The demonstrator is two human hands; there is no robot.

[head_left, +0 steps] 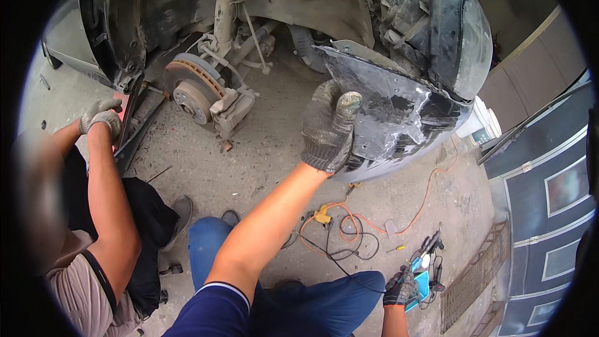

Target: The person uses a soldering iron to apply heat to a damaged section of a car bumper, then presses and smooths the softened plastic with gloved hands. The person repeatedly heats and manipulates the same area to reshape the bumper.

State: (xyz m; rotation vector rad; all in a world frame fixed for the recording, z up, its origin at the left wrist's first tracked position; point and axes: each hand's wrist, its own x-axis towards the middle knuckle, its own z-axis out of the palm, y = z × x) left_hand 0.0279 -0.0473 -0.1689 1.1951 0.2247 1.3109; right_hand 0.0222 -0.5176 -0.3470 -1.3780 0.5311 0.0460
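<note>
My left hand (331,128), in a dark knit glove, grips the inner edge of a scuffed, partly detached car bumper (387,109). Its surface has grey and white worn patches. Low on the right, my right hand (400,287), gloved too, has its fingers curled in beside a bright blue tray (420,288). A thin black cable runs to this hand; what the fingers hold is hidden. Just beyond the hand lies a dark corded tool (430,243) with blue and white things around it.
A brake disc (193,90) hangs exposed in the wheel well. A co-worker's gloved hands (102,117) are at a red jack on the left. Orange cord (430,196), a yellow connector (322,214) and a small screwdriver (395,248) lie on the floor. A metal grate (477,278) and white bucket (480,123) stand right.
</note>
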